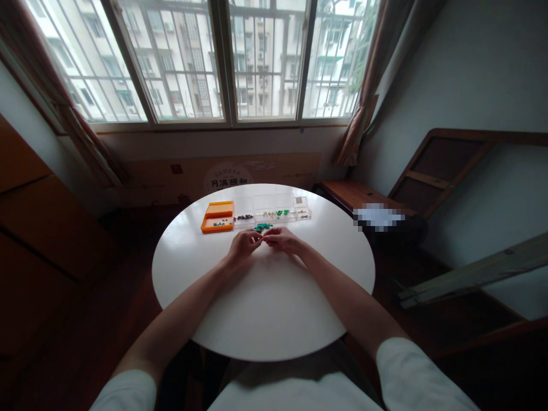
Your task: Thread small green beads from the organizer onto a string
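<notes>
My left hand (245,244) and my right hand (282,240) meet over the far half of the white round table (265,308). Both are closed in a pinch, fingertips together on a tiny orange piece (263,236) whose exact kind is too small to make out. Just beyond the fingers lies a heap of small green and blue pieces (262,227), partly hidden by my hands. Farther back and to the left, an orange open case (206,229) holds several small blue pieces. Beside it, clear plastic boxes (274,201) contain dark, pale and green bits.
Behind the table is a long cardboard panel (295,171) under a barred window (265,63). On the right stand a low wooden bench (346,191) with a blurred white item on it and a leaning wooden frame (428,165). An orange-brown cabinet (38,228) is at left.
</notes>
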Demonstrator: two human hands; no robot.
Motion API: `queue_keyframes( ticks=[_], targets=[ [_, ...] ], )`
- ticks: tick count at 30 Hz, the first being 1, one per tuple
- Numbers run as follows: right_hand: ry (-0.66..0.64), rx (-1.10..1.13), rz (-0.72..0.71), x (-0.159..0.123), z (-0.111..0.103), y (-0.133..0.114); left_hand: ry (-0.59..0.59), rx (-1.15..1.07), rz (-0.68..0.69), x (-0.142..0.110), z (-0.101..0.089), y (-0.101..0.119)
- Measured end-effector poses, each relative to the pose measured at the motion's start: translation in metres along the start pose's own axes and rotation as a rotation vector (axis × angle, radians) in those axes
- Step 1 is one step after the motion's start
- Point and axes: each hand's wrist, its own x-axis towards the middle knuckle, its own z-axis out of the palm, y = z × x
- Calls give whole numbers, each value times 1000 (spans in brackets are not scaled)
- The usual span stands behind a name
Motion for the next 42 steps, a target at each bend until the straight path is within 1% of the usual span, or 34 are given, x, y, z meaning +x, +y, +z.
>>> queue_keyframes(
  ticks=[6,23,30,42],
  targets=[
    [25,-3,15,-3,3,-3,-2,-13,3,0,0,0],
    [5,-3,5,-3,3,-4,-5,-21,18,0,-1,1],
    [20,2,-4,-1,1,-1,-18,-19,24,0,0,0],
    [34,-17,2,-3,4,-3,-30,-14,5,-1,-1,2]
  ],
)
